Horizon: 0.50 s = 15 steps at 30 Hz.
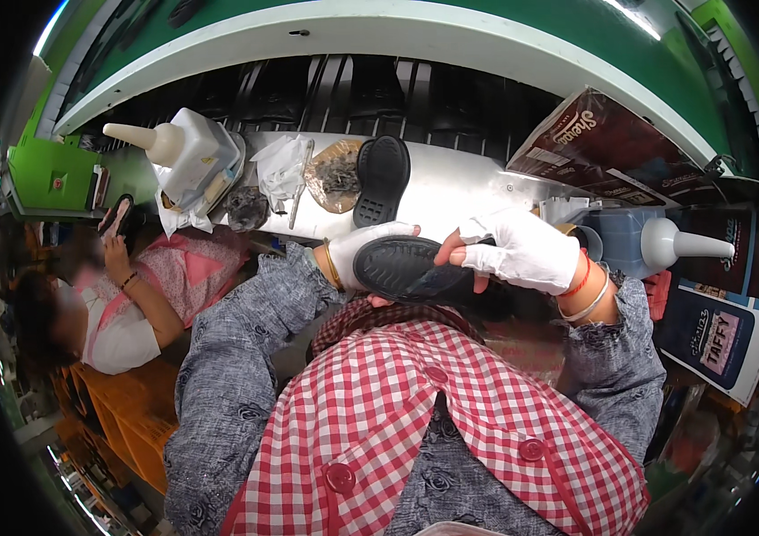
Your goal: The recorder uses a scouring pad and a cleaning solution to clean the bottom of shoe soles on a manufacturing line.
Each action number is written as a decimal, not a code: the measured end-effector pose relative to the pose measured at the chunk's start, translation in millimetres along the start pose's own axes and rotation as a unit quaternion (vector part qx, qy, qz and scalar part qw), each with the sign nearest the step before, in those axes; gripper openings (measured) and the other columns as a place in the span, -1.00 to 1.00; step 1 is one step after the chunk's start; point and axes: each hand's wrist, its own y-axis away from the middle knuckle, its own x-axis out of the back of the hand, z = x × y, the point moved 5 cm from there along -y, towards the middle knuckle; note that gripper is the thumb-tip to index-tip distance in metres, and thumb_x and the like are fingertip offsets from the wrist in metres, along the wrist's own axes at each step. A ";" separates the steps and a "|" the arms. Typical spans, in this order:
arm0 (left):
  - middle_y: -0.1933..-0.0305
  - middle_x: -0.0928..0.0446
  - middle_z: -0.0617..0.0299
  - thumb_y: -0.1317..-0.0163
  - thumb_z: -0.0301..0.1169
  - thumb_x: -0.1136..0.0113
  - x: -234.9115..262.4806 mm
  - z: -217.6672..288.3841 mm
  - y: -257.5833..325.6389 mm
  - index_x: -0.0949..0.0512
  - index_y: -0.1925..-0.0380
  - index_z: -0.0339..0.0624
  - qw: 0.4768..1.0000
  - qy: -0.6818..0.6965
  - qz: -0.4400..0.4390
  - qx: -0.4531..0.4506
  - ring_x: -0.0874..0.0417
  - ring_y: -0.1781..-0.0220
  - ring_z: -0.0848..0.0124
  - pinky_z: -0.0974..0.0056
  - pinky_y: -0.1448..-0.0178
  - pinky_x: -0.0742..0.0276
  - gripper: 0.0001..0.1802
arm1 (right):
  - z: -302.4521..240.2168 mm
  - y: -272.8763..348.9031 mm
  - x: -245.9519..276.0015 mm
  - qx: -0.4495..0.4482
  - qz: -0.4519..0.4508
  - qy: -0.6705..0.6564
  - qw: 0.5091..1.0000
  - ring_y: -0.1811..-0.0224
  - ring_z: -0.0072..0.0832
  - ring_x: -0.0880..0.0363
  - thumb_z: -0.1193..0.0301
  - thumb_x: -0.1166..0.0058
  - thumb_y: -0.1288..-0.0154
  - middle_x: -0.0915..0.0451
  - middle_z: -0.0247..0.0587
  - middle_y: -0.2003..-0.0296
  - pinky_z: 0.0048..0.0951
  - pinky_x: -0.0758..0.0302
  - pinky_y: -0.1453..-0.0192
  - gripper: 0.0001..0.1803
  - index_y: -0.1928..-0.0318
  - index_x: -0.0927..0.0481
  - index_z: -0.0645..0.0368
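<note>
Both my hands wear white gloves with bare fingertips. In front of my lap, my left hand (363, 250) grips a black shoe sole (397, 268) by its left end. My right hand (522, 255) is over the right part of that sole, its fingertips bent together at the surface. Whether a small thing is pinched there is hidden. Beyond my left hand, a second black sole (383, 179) lies on the pale bench (451, 183), apart from both hands.
At the back left stands a white nozzle bottle (187, 152) beside crumpled white paper (281, 170) and a dark clump on a brown piece (333, 174). Right of me are a blue-grey nozzle bottle (634, 241) and printed cardboard (603, 147). A co-worker (129, 313) sits at left, holding a sole.
</note>
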 end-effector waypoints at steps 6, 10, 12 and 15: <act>0.46 -0.60 0.02 -0.37 -0.04 0.11 0.8 7.0 -11.6 -0.55 0.25 -0.34 0.990 -0.101 -0.094 0.016 -0.58 0.59 0.28 0.28 0.56 -0.51 -0.49 | -0.4 22.7 18.3 -0.080 0.026 -0.018 0.996 0.57 -0.66 -0.53 0.33 -0.04 -0.34 -0.63 -0.29 0.40 -0.59 -0.44 0.41 -0.79 0.16 -0.66 0.15; 0.57 -0.55 -0.05 -0.38 0.00 0.22 -15.4 9.8 -11.1 -0.53 0.26 -0.41 0.988 -0.089 -0.119 0.035 -0.48 0.72 0.19 0.21 0.69 -0.38 -0.40 | 30.6 45.1 34.7 -0.092 0.072 -0.008 0.993 0.55 -0.68 -0.52 0.39 -0.09 -0.31 -0.64 -0.30 0.42 -0.63 -0.44 0.45 -0.81 0.15 -0.66 0.18; 0.62 -0.51 -0.07 -0.38 0.02 0.25 -2.6 12.8 -18.4 -0.51 0.26 -0.44 0.991 -0.082 -0.109 0.011 -0.41 0.78 0.14 0.19 0.74 -0.28 -0.36 | 39.7 53.2 40.5 -0.065 0.118 -0.045 0.990 0.53 -0.65 -0.53 0.42 -0.12 -0.28 -0.64 -0.30 0.39 -0.62 -0.46 0.42 -0.82 0.16 -0.66 0.20; 0.49 -0.57 -0.03 -0.38 0.00 0.20 -16.0 14.2 -20.3 -0.52 0.21 -0.37 0.983 -0.061 -0.169 0.029 -0.53 0.65 0.21 0.19 0.63 -0.44 -0.43 | 26.4 52.4 31.8 0.020 0.163 -0.052 0.985 0.37 -0.53 -0.60 0.48 -0.19 -0.19 -0.67 -0.25 0.31 -0.57 -0.50 0.27 -0.80 0.16 -0.67 0.21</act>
